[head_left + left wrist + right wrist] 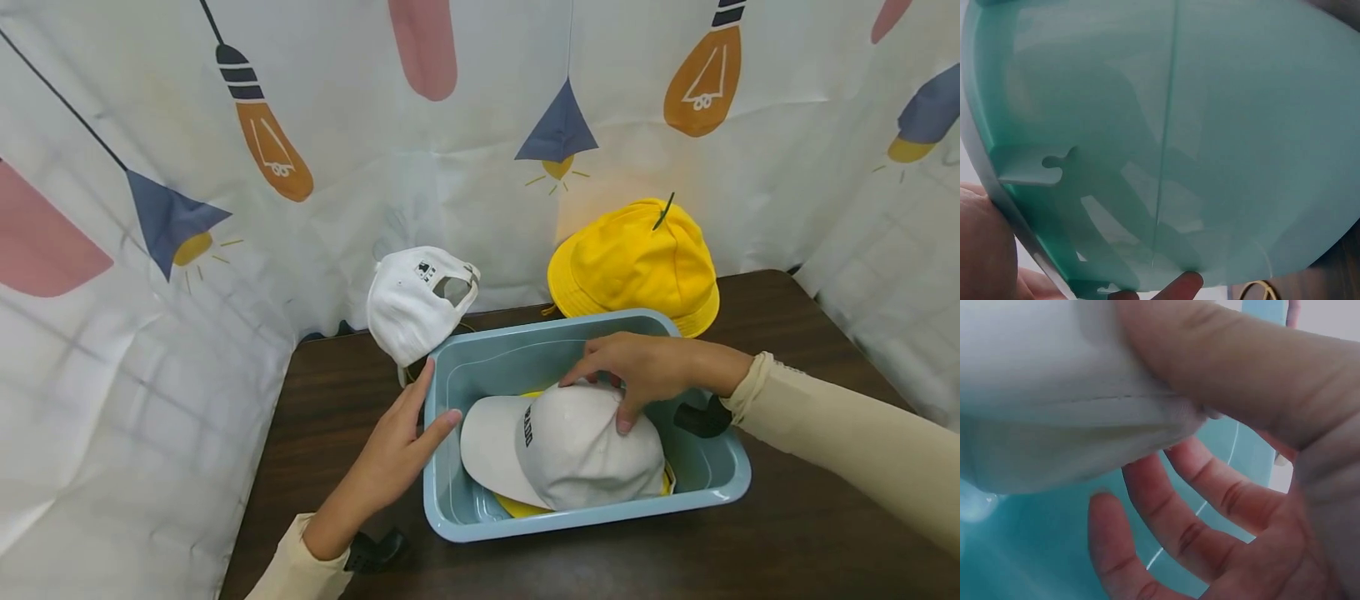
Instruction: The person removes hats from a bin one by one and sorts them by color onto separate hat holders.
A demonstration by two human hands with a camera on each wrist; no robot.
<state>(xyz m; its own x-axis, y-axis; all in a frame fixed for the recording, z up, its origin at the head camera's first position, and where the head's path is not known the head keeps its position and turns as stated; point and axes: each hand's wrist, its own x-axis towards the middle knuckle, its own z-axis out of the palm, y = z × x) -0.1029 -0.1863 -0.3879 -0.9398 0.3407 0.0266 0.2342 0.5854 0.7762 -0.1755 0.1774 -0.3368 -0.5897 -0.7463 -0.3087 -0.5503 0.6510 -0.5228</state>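
The left hand (397, 454) grips the tub (592, 513) by its rim, probably to steady it, while the right hand (647, 365) pinches the lettered cap (585, 454) beneath it, inside, apparently for control.

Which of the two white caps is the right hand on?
The white cap with dark lettering, inside the light blue bin: the right hand pinches its crown. The other white cap sits outside the bin, its rear strap opening showing.
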